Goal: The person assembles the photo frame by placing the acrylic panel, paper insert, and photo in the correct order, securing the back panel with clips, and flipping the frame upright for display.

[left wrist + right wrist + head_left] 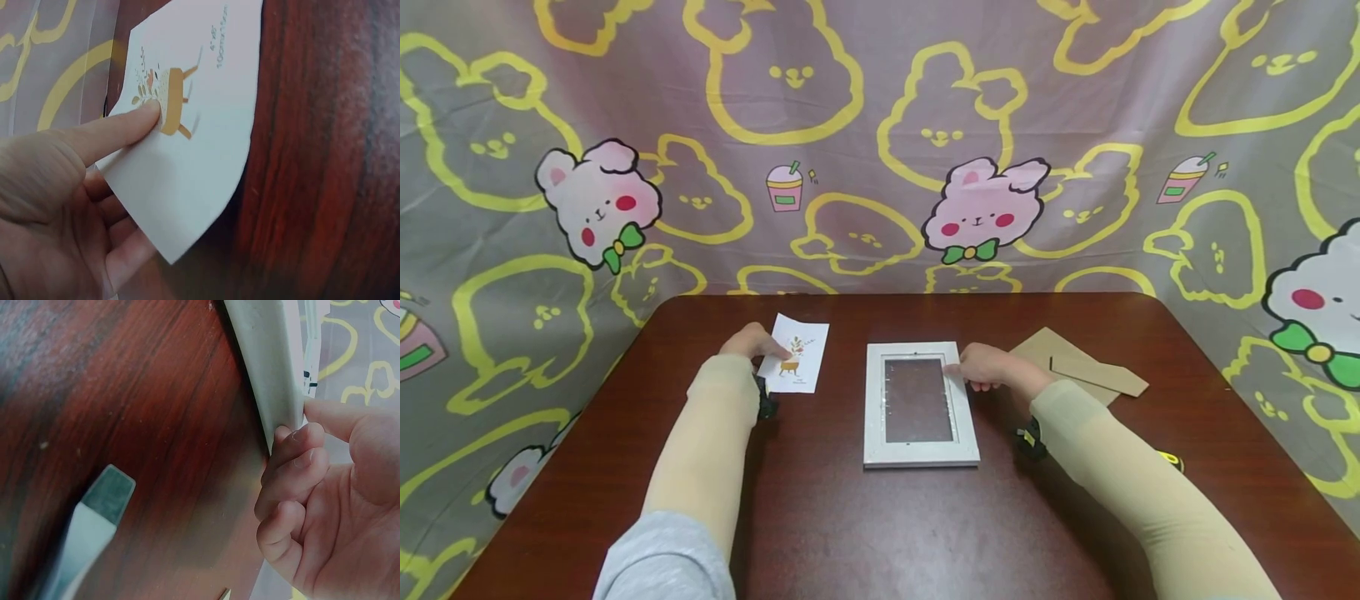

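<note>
My left hand (750,340) pinches a white paper insert (805,367) printed with a plant on a brown stand. In the left wrist view the thumb presses on the print of the card (187,156), the other fingers are behind it, and small lettering gives its size. A white picture frame (874,408) lies on the table, the dark tabletop showing through its opening. My right hand (988,367) grips its right side. In the right wrist view the curled fingers touch the outer edge of the frame (272,369), with the thumb over the top.
Right of the frame lies a brown backing board (1037,346) with a stand flap (1105,375), partly behind the right hand. A yellow and black object (1171,460) is mostly hidden by the right forearm. The right wrist view shows a flat-tipped tool (94,519) on the table (169,394).
</note>
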Demonstrator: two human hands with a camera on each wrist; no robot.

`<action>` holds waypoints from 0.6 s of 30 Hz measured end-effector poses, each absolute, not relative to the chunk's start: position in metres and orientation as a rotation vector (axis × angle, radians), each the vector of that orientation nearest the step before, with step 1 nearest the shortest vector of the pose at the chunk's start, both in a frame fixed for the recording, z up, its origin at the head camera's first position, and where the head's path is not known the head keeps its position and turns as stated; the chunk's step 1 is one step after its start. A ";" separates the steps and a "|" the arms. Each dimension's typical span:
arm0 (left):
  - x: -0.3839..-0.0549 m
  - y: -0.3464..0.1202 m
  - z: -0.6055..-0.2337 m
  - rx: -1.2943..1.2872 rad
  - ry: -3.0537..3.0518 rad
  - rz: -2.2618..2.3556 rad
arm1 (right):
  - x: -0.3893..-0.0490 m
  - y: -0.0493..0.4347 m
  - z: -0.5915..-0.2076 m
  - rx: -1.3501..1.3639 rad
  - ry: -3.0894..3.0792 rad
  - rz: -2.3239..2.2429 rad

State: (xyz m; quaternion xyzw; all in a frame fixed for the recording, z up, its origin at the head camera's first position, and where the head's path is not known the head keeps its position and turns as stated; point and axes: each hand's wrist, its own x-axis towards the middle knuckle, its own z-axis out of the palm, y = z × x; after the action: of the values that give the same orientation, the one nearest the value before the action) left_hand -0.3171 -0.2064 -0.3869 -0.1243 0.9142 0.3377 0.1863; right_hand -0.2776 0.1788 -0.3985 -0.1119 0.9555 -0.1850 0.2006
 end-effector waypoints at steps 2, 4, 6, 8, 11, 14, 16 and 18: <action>-0.317 -0.208 -0.389 -0.336 2.562 0.970 | -0.277 0.178 -0.398 -0.315 2.670 -0.515; -0.319 -0.210 -0.392 -0.324 2.574 0.956 | -0.277 0.178 -0.398 -0.313 2.670 -0.514; -0.322 -0.212 -0.395 -0.307 2.579 0.949 | -0.276 0.177 -0.398 -0.306 2.669 -0.516; -0.324 -0.215 -0.397 -0.282 2.580 0.947 | -0.276 0.177 -0.398 -0.312 2.672 -0.516; -0.325 -0.220 -0.399 -0.220 2.566 0.973 | -0.276 0.177 -0.398 -0.303 2.675 -0.515; -0.323 -0.226 -0.400 -0.172 2.538 1.030 | -0.277 0.177 -0.398 -0.318 2.678 -0.515; -0.321 -0.230 -0.400 -0.149 2.513 1.069 | -0.277 0.177 -0.399 -0.314 2.679 -0.515; -0.320 -0.232 -0.400 -0.143 2.489 1.108 | -0.277 0.178 -0.399 -0.307 2.681 -0.513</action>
State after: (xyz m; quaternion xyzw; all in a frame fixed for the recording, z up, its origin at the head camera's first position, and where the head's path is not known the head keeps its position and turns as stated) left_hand -0.3205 -0.2315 -0.4003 -0.0512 0.8929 0.3975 0.2052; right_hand -0.2773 0.1781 -0.3992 -0.1097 0.9571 -0.1833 0.1960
